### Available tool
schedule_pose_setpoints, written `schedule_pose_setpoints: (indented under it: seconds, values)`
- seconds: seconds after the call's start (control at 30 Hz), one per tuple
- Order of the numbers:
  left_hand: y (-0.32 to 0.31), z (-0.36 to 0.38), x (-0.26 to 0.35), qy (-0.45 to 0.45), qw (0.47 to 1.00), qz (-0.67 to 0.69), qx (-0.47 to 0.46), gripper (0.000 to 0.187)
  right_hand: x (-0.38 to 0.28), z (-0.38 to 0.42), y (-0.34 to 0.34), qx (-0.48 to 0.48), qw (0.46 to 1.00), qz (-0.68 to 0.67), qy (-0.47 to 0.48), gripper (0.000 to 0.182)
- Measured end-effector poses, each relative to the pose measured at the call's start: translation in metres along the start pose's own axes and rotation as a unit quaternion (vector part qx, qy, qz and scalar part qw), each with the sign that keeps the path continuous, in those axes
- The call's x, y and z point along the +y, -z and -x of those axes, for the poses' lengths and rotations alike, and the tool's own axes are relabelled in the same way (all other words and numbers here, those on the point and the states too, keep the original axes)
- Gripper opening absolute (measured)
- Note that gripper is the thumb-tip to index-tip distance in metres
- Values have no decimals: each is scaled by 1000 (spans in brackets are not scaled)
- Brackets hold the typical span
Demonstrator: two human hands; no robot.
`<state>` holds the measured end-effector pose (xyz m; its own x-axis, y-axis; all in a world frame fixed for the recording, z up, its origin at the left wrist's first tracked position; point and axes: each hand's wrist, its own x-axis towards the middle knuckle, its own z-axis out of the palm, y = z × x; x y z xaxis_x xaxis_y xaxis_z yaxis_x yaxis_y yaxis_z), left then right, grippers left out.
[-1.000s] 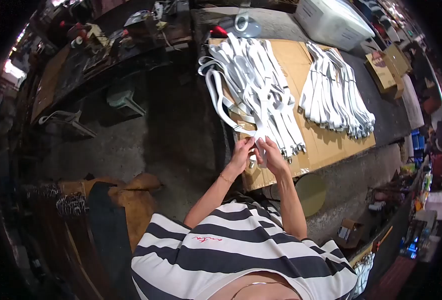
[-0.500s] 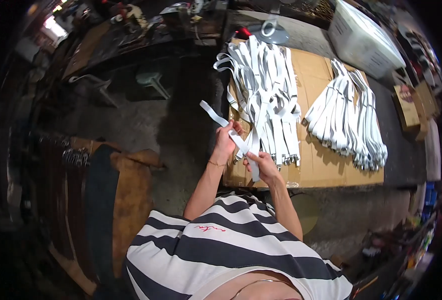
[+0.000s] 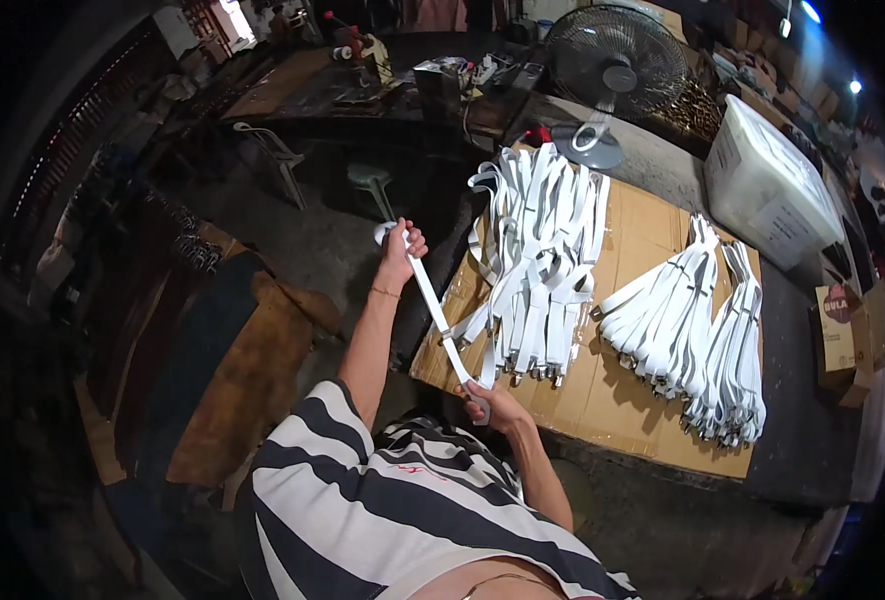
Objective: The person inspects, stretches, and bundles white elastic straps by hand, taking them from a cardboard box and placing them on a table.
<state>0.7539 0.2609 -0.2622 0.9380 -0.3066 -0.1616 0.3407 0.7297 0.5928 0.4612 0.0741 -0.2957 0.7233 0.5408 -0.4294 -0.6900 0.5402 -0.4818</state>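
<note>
My left hand (image 3: 400, 252) is closed on a white suspender strap (image 3: 429, 298), raised beyond the left edge of the cardboard. The strap runs taut down to my right hand (image 3: 495, 405), whose fingers pinch it near the cardboard's front edge. A small dark slider sits partway along the strap, and a loop of it curls above my left fist. Beside my hands, a thick pile of white suspenders (image 3: 548, 265) with metal clips lies on the cardboard sheet (image 3: 603, 400). What lies inside my right fingers is partly hidden.
Tied bundles of white suspenders (image 3: 668, 310) lie at the right of the cardboard. Behind stand a fan (image 3: 618, 75) and a white plastic bin (image 3: 773, 185). An open carton (image 3: 848, 340) is at far right. Brown hides (image 3: 233, 390) hang at the left, near a stool (image 3: 370, 180).
My left hand has moved up and left, away from my right hand, which has moved down. The strap is now stretched between them. The view has tilted up, bringing the whole fan into sight.
</note>
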Motion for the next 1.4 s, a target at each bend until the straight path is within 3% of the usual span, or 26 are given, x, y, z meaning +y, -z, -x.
schedule_pose_setpoints:
  seconds: [0.17,0.4,0.47,0.53,0.73,0.8,0.93,1.03,1.13,1.23,1.3,1.4]
  values:
    - [-14,-15,23,-59,996,-60,34,21,-1,17,-1,10,986,165,39,16]
    - [-32,-61,21,11,991,-131,-16,30,-4,-1,20,38,991,112,66,16]
    - [-34,-77,21,-43,997,-70,-7,28,-3,-11,11,75,991,92,67,16]
    - [-36,-89,28,-42,997,-65,8,26,-5,-17,-4,103,991,63,59,17]
    - [14,-127,59,1,991,-128,49,35,-7,-27,-27,162,982,78,59,22]
    - [38,-131,59,37,990,-133,7,35,-3,-32,-27,189,978,76,51,24]
    - [41,-119,68,90,988,-125,-22,34,-10,-36,-51,254,963,84,42,29]
    - [64,-133,67,70,993,-96,-6,29,-8,-42,-55,252,963,94,23,28]
    - [80,-140,69,47,998,48,-6,29,-6,-48,-49,232,965,118,20,26]
    - [85,-134,85,29,998,50,-23,30,-5,-55,-61,273,948,153,62,24]
    - [73,-127,96,13,998,40,55,34,1,-53,-49,275,946,157,66,24]
    - [72,-122,100,23,998,24,58,35,-9,-43,-45,271,936,210,78,27]
